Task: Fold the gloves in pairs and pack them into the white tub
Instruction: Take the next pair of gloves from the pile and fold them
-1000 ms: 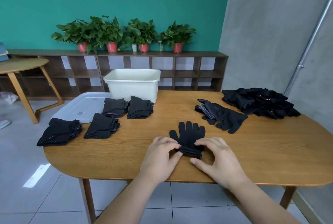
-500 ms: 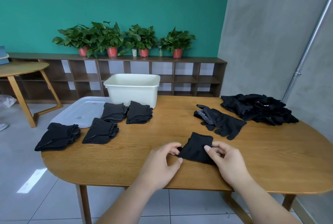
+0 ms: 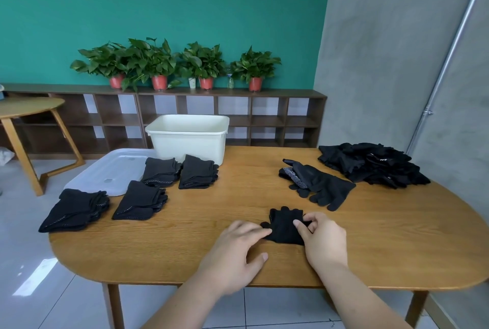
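Observation:
A folded pair of black gloves point(image 3: 283, 225) lies on the wooden table point(image 3: 238, 204) near its front edge. My left hand point(image 3: 238, 252) touches its left edge with its fingertips. My right hand point(image 3: 321, 240) pinches its right side between thumb and fingers. Several folded glove stacks lie at the left: one point(image 3: 76, 209), another point(image 3: 140, 200), a third point(image 3: 161, 171) and more point(image 3: 198, 171). The white tub point(image 3: 188, 135) stands behind them. A loose pair point(image 3: 317, 187) and a heap of unfolded black gloves point(image 3: 373, 164) lie at the right.
The tub's clear lid point(image 3: 111, 170) lies flat at the table's back left corner. A second wooden table point(image 3: 23, 109) stands on the floor to the left. A low shelf point(image 3: 185, 114) with potted plants runs along the green wall.
The gloves lay flat with fingers spread a second ago; both hands have folded them over into a compact bundle, and my right hand now pinches its right side.

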The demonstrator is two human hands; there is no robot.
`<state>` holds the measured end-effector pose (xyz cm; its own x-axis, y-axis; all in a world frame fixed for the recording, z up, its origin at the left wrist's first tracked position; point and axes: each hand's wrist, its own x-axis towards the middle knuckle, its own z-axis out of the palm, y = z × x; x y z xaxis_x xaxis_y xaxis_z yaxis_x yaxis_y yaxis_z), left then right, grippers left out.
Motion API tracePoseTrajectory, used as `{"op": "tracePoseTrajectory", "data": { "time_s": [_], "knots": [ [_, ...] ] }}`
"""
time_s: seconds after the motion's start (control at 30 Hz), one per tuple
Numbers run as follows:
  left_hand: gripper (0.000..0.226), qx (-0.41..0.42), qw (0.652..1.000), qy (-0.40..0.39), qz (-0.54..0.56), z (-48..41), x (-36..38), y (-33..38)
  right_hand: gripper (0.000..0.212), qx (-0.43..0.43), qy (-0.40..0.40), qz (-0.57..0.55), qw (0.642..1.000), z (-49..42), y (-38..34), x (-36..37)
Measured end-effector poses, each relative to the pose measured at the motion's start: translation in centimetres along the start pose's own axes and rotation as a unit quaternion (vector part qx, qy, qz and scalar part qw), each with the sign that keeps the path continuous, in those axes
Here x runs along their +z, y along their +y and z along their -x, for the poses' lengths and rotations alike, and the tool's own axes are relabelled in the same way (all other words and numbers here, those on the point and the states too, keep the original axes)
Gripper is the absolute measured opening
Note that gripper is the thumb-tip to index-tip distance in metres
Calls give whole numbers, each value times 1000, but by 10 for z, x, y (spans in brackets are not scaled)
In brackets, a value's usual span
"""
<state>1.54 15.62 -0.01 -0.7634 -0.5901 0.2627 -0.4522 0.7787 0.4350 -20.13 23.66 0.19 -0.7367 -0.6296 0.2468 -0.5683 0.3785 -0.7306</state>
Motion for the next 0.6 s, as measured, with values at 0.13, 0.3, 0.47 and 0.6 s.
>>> {"op": "tracePoseTrajectory", "data": {
  "time_s": [0.13, 0.3, 0.47, 0.6],
  "knots": [
    [59, 8, 998, -12, -55, 0, 0, 2, 30, -15, 31, 44, 998, 1, 0, 7],
    [63, 8, 996, -16, -91, 1, -2, 6, 60, -144, 12, 211, 967, 13, -4, 7],
    [62, 15, 994, -21, -109, 2, -4, 9, 65, -115, -176, 281, 936, 3, -9, 10],
    [60, 38, 992, -13, -117, 4, -3, 12, 65, -120, -167, 275, 939, 4, -9, 8]
  ]
}}
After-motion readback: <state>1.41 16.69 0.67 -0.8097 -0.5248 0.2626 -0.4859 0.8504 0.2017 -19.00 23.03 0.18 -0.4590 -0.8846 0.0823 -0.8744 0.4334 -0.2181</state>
